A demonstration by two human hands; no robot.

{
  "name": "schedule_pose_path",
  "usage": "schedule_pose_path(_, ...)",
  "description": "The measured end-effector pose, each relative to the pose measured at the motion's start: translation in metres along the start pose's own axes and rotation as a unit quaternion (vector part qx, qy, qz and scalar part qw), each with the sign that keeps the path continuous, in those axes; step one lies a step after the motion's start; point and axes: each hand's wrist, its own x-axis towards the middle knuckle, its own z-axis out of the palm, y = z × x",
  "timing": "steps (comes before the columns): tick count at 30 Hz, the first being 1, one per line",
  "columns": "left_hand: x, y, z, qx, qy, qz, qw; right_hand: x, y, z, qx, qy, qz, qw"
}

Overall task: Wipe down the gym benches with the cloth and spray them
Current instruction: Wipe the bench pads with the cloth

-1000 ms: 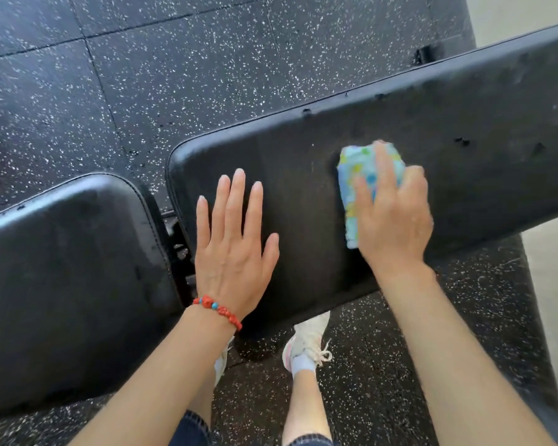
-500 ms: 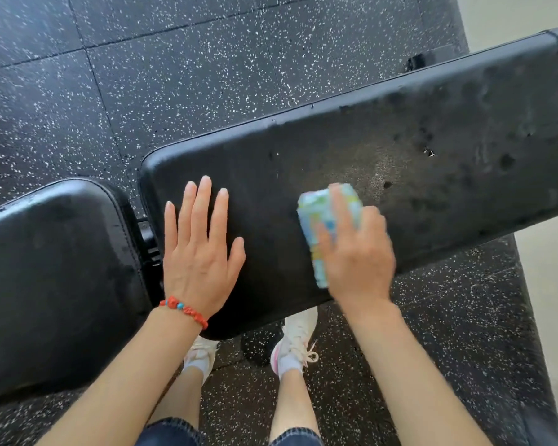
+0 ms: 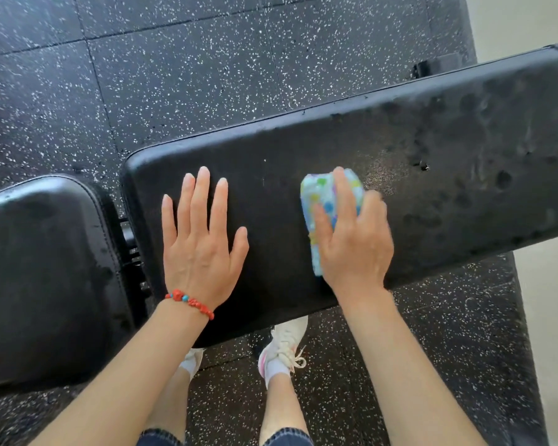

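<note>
A long black padded bench back pad (image 3: 432,175) runs from the centre to the right edge, with wet droplets on its right part. My right hand (image 3: 351,243) presses a folded light-blue cloth with coloured dots (image 3: 322,201) onto the pad's middle. My left hand (image 3: 200,239), with a red bead bracelet at the wrist, lies flat with fingers spread on the pad's left end. A second black seat pad (image 3: 45,268) sits to the left, across a narrow gap. No spray bottle is in view.
Black rubber floor tiles with white speckles (image 3: 207,75) surround the bench. My feet in white shoes (image 3: 284,349) stand under the pad's near edge. A metal hinge bracket (image 3: 131,239) shows in the gap between pads. A pale floor strip (image 3: 545,317) lies at the right.
My right hand dragged the cloth leftward and toward me along the pad, then shifted slightly back to the right. My left hand stayed flat on the pad's left end.
</note>
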Motion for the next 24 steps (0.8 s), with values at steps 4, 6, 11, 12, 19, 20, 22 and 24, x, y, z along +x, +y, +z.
schedule_pose_path(4, 0.001, 0.002, 0.002, 0.001, 0.006, 0.001, 1.000, 0.046, -0.007, 0.007, 0.019, 0.014, 0.178, 0.984)
schedule_pose_path(6, 0.001, 0.002, 0.003, 0.006, 0.013, 0.000, 1.000, 0.051, -0.033, 0.013, 0.019, 0.013, 0.169, 0.985)
schedule_pose_path(11, 0.001, 0.000, 0.003, 0.012, 0.017, 0.007, 1.000, 0.043, -0.087, 0.023, 0.030, 0.000, -0.013, 0.999)
schedule_pose_path(12, 0.001, 0.000, 0.002, 0.013, 0.012, 0.006, 1.000, 0.045, -0.082, 0.023, 0.033, 0.006, -0.035, 0.999)
schedule_pose_path(19, 0.002, 0.009, 0.000, 0.014, 0.006, -0.015, 1.000, 0.100, 0.026, 0.013, 0.003, 0.011, 0.114, 0.993)
schedule_pose_path(20, 0.002, 0.012, 0.001, 0.012, 0.012, -0.022, 1.000, 0.102, 0.031, 0.014, -0.003, 0.012, 0.125, 0.992)
schedule_pose_path(22, 0.006, 0.025, 0.003, 0.008, 0.023, -0.027, 0.999, 0.099, 0.031, 0.014, -0.017, 0.010, 0.114, 0.993)
schedule_pose_path(24, 0.015, 0.046, 0.006, 0.003, 0.021, -0.014, 1.000, 0.091, 0.027, 0.012, -0.007, 0.003, 0.065, 0.998)
